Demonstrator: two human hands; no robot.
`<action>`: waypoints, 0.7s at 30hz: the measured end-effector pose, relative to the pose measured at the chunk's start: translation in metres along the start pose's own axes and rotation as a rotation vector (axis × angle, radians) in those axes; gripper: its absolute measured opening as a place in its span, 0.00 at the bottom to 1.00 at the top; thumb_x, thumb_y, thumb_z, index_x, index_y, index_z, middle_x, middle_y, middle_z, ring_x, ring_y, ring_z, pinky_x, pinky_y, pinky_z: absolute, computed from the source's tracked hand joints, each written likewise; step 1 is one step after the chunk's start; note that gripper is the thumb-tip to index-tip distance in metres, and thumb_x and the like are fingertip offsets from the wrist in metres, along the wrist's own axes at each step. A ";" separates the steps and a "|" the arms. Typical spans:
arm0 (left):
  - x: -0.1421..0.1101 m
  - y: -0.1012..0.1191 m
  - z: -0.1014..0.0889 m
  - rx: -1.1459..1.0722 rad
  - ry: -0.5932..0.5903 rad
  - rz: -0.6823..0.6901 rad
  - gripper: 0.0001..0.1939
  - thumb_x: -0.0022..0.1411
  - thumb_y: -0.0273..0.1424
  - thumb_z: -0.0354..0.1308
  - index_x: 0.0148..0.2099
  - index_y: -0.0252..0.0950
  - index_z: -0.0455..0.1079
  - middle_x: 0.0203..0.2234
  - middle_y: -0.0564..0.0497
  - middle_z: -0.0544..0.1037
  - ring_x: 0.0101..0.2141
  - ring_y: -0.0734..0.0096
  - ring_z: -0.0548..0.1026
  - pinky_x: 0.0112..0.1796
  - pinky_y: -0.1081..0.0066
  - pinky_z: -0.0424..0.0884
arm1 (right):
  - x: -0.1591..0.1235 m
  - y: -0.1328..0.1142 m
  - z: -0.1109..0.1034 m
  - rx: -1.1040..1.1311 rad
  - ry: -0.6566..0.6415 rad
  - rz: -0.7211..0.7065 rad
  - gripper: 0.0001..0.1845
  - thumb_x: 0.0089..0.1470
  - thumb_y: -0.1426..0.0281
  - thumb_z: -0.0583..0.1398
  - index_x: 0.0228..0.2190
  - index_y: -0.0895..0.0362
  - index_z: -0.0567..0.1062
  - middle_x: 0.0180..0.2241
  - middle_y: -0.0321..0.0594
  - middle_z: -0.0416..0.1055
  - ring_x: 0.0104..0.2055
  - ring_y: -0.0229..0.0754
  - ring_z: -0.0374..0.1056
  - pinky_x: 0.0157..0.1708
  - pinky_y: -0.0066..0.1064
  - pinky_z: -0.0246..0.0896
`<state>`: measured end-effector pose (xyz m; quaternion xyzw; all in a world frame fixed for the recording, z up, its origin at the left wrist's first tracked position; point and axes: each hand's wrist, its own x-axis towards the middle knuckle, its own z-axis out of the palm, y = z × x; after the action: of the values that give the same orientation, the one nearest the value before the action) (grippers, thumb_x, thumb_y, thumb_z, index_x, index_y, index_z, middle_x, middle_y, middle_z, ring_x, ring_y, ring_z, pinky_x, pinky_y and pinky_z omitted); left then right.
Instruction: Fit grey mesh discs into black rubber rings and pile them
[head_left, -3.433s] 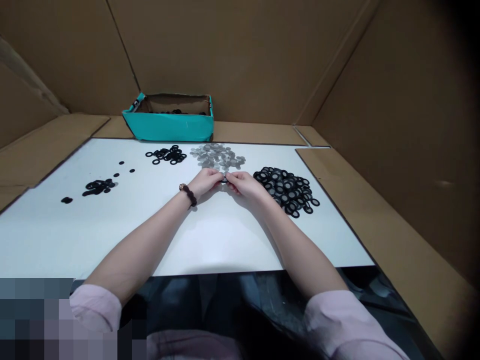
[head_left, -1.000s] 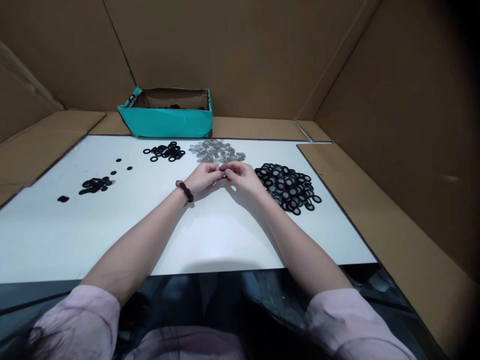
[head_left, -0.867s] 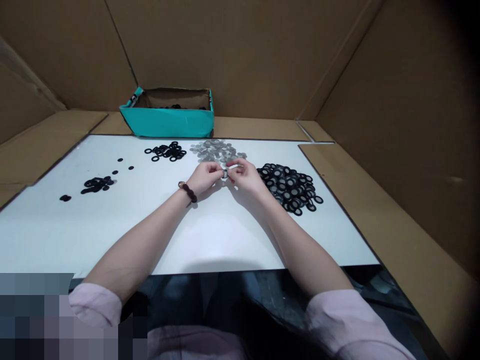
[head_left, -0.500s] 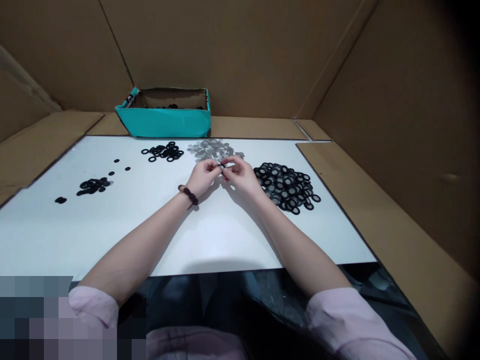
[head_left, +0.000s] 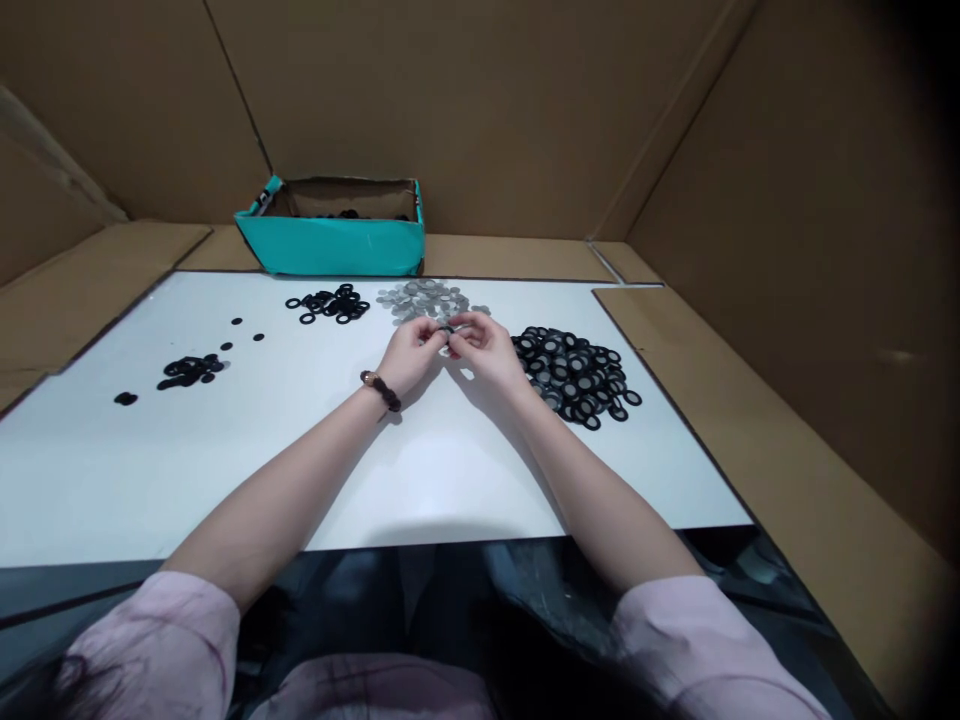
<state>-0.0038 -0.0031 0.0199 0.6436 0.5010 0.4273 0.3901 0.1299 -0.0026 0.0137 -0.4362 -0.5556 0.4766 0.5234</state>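
Observation:
My left hand and my right hand meet fingertip to fingertip over the white board, pinched together on a small black ring with a grey disc. Just behind them lies a heap of grey metal discs. To the right of my right hand sits a large heap of black rings with grey centres. A small heap of plain black rings lies behind and to the left. A dark bead bracelet is on my left wrist.
A teal box with black parts inside stands at the back, against the cardboard wall. A small pile of black pieces and a few stray ones lie at the left of the board. Cardboard flaps surround the board on all sides.
Both hands have stayed together by the grey discs, with the fingers working the small part between them; they shifted slightly toward the disc heap. The heaps look unchanged.

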 end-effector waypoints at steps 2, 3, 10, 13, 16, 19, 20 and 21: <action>-0.001 0.000 0.002 0.095 0.019 0.047 0.05 0.55 0.31 0.50 0.28 0.36 0.62 0.23 0.53 0.69 0.25 0.73 0.66 0.30 0.70 0.63 | 0.000 0.002 0.000 -0.005 0.001 0.087 0.11 0.39 0.68 0.63 0.27 0.57 0.68 0.19 0.32 0.68 0.22 0.34 0.66 0.27 0.28 0.64; -0.001 0.000 0.002 0.149 0.017 0.075 0.05 0.56 0.30 0.49 0.29 0.36 0.61 0.24 0.53 0.69 0.26 0.72 0.66 0.31 0.69 0.63 | -0.001 0.002 0.000 -0.017 -0.008 0.120 0.10 0.39 0.67 0.63 0.26 0.57 0.67 0.19 0.33 0.68 0.22 0.35 0.66 0.26 0.29 0.64; -0.003 0.008 0.004 0.347 -0.008 0.148 0.07 0.57 0.26 0.47 0.27 0.38 0.55 0.24 0.51 0.66 0.31 0.67 0.66 0.36 0.67 0.61 | -0.001 0.004 -0.002 -0.172 0.091 0.066 0.08 0.45 0.66 0.60 0.22 0.57 0.66 0.19 0.34 0.67 0.23 0.36 0.65 0.27 0.29 0.63; -0.004 0.012 0.006 0.336 0.026 0.129 0.07 0.58 0.26 0.48 0.27 0.38 0.55 0.24 0.51 0.65 0.30 0.67 0.65 0.35 0.67 0.60 | -0.002 0.004 0.000 -0.200 0.125 0.029 0.07 0.47 0.67 0.58 0.23 0.57 0.66 0.20 0.35 0.67 0.25 0.37 0.66 0.30 0.31 0.63; -0.006 0.014 0.007 0.296 0.052 0.112 0.06 0.59 0.26 0.48 0.29 0.38 0.56 0.25 0.52 0.66 0.31 0.68 0.65 0.35 0.69 0.60 | -0.005 0.002 0.003 -0.158 0.115 -0.033 0.07 0.47 0.66 0.58 0.26 0.56 0.66 0.23 0.35 0.68 0.27 0.36 0.65 0.31 0.30 0.63; -0.006 0.015 0.005 0.240 0.031 0.100 0.05 0.59 0.27 0.48 0.30 0.37 0.57 0.26 0.51 0.68 0.30 0.70 0.65 0.34 0.70 0.60 | -0.008 0.000 0.006 -0.116 0.105 -0.092 0.07 0.47 0.66 0.58 0.30 0.55 0.67 0.24 0.34 0.68 0.27 0.36 0.64 0.32 0.29 0.63; -0.006 0.015 0.003 0.221 0.013 0.092 0.05 0.59 0.27 0.48 0.30 0.37 0.58 0.27 0.52 0.68 0.30 0.70 0.65 0.33 0.70 0.60 | -0.009 -0.001 0.007 -0.112 0.107 -0.111 0.06 0.48 0.67 0.57 0.30 0.55 0.67 0.25 0.34 0.68 0.27 0.36 0.64 0.32 0.29 0.63; -0.006 0.014 0.002 0.201 -0.005 0.083 0.05 0.59 0.28 0.48 0.30 0.37 0.59 0.26 0.52 0.68 0.29 0.71 0.65 0.33 0.70 0.60 | -0.010 -0.001 0.007 -0.116 0.108 -0.129 0.06 0.48 0.67 0.57 0.30 0.55 0.68 0.25 0.35 0.68 0.27 0.36 0.64 0.33 0.29 0.63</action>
<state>0.0015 -0.0114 0.0310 0.7009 0.5132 0.3889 0.3067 0.1236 -0.0131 0.0131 -0.4542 -0.5800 0.3847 0.5562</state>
